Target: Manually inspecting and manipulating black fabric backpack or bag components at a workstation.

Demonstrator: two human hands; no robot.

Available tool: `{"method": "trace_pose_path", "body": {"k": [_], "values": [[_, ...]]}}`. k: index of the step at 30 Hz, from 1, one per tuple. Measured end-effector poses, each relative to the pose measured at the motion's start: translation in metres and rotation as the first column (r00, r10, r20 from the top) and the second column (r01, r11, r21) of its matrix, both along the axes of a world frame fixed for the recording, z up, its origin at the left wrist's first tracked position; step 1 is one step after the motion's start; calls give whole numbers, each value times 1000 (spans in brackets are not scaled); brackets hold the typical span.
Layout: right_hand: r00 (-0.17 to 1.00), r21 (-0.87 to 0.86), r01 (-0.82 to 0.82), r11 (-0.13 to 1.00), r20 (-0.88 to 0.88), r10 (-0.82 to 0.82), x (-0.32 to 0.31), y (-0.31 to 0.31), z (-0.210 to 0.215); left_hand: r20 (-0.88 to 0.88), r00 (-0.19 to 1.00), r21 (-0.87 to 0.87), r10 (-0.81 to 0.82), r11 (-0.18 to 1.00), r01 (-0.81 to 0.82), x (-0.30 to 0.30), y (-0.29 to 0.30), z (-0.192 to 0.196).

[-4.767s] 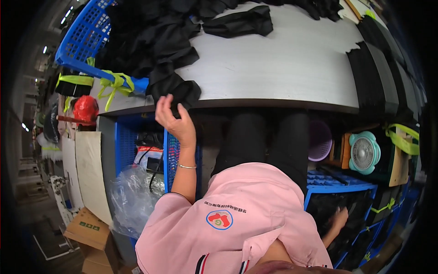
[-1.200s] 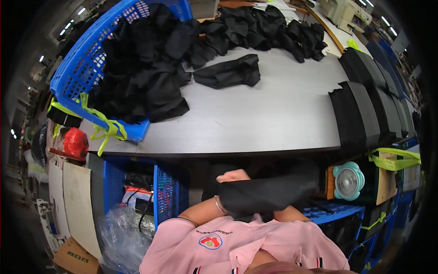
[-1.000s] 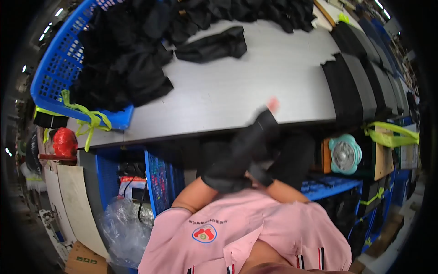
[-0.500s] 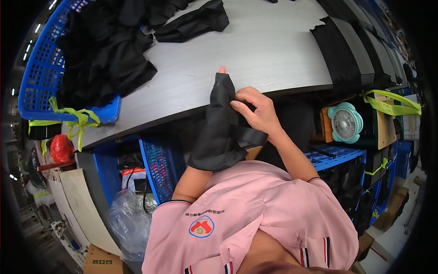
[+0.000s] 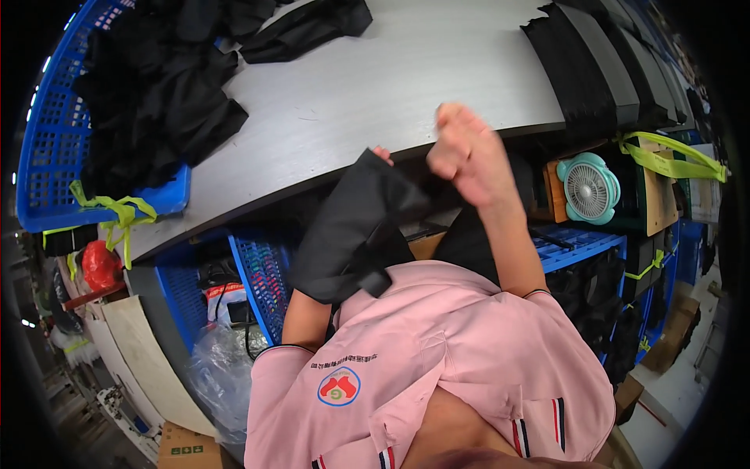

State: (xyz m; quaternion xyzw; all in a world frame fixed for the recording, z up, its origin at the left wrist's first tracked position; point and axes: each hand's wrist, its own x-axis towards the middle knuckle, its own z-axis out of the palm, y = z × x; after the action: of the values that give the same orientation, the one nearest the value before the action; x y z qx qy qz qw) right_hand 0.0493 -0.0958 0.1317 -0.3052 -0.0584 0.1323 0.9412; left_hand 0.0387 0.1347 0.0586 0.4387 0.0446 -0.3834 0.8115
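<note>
From the head view, and the writing first: on the pink shirt (image 5: 476, 320), just this side of the table (image 5: 367, 86), there's an oval badge (image 5: 339, 387), blue-rimmed with red and green shapes inside, and a line of small dark characters above it. Down below the table's left end, a cardboard box (image 5: 187, 447) carries green print.

Now the black cloth tube (image 5: 344, 227)! It's on the near side of the table, over the left forearm, its long axis slanting from the elbow up and to the right, narrow end pointing at the table's near edge. Smooth, matte fabric, softly creased, with a short squared flap (image 5: 376, 282) hanging near the wide end.

Fingertips of the left hand (image 5: 382, 155) peek out at the narrow end; the rest is under cloth, so I can't tell its grip. And the right hand (image 5: 473, 160), up by the table's near edge, just beside the tube, fingers curled together, blurred; I can't tell if it pinches anything.

On the table's left, a crumpled black heap (image 5: 156, 102) spills from a lattice-sided blue plastic basket (image 5: 47, 176); one flatter black piece (image 5: 308, 31) lies beside it. At the table's right, neat black-and-grey stacks (image 5: 578, 70); below them, a round teal fan (image 5: 591, 188).
</note>
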Motion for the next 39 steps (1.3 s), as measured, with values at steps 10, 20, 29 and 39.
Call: {"method": "trace_pose_path", "body": {"k": [10,20,29,39], "values": [[938,-770,345,537,266,-221,-14,18,-9,372,856,-266,358,925,-271,-1,-15,4],[774,-768,631,106,633,-24,-28,49,-28,583,771,72,256,929,-363,-8,-35,14],[996,-438,40,898,93,2,-41,-2,-34,180,974,-106,141,987,-123,-16,20,16],[881,-818,472,330,427,-202,-34,9,-30,181,973,-45,142,990,-136,-23,14,16]]}}
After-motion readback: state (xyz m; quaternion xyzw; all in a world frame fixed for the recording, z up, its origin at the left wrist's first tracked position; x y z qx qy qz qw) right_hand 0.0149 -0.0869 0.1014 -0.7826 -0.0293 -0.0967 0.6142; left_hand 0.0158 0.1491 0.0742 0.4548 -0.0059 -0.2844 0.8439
